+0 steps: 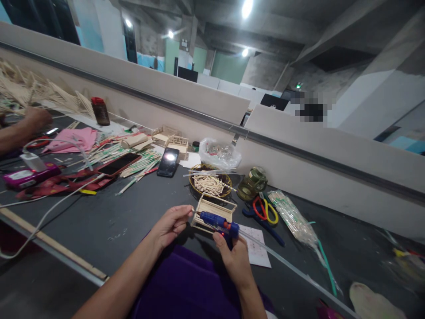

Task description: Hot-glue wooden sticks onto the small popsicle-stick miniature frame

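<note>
My right hand [234,259] is wrapped round a blue hot glue gun [217,220], its nozzle pointing left. A long clear glue stick [282,257] runs out of the gun's back end toward the lower right. My left hand [172,225] is closed in a pinch at the nozzle tip, on a short wooden stick [192,209] of which only a pale end shows. Behind and below the gun, a small wooden model frame [215,206] with raised ends and a slatted base sits on the dark table; the gun hides part of it. A printed paper sheet [257,248] lies beside my right hand.
A basket [229,191] of short sticks stands behind the model. Scissors [265,210], a glass jar [252,184] and bagged sticks [294,217] lie right. Phones [168,162], loose sticks [139,166] and a cable [49,217] are left. Another person's hand [36,119] is far left.
</note>
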The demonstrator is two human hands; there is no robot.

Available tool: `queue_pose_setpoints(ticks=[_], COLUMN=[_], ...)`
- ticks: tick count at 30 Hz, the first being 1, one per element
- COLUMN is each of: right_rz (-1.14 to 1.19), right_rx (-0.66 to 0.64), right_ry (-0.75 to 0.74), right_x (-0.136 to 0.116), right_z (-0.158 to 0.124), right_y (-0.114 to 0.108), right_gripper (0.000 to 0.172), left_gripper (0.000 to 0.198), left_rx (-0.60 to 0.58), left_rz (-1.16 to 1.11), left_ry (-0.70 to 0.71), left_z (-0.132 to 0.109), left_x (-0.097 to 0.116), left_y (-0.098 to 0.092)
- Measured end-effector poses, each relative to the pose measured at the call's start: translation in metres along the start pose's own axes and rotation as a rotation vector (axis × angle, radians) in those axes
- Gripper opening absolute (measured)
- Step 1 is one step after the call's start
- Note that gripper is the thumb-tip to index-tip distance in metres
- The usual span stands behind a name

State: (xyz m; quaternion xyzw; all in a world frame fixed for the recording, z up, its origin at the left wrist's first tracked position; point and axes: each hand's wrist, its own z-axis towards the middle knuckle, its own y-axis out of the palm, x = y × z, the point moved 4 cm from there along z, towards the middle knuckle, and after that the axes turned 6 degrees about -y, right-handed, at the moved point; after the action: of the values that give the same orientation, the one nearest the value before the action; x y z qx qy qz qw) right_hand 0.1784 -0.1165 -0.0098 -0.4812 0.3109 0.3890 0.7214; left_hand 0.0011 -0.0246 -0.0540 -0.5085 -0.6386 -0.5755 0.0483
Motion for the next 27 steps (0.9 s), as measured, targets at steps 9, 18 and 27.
queue_pose_setpoints(ticks=[9, 18, 27], right_rz=[-0.009, 0.013, -0.004], right_rx=[-0.005, -0.003, -0.001], right_ry=[0.007, 0.024, 0.024], right_x=[0.0013, 0.0002, 0.0083], right_z=[-0.0015, -0.0010, -0.0036], right_y=[-0.0006, -0.0003, 0.0011], right_gripper=[0.033, 0.035, 0.032], left_gripper=[0.023, 0.023, 0.024], left_rx=[0.002, -0.001, 0.005], left_rz=[-0.027, -0.032, -0.031], left_ry=[-0.008, -0.007, -0.006], left_z=[0.0000, 0.0006, 0.0001], left_x=[-0.0004, -0.0005, -0.0007], left_y=[-0.0001, -0.0011, -0.0005])
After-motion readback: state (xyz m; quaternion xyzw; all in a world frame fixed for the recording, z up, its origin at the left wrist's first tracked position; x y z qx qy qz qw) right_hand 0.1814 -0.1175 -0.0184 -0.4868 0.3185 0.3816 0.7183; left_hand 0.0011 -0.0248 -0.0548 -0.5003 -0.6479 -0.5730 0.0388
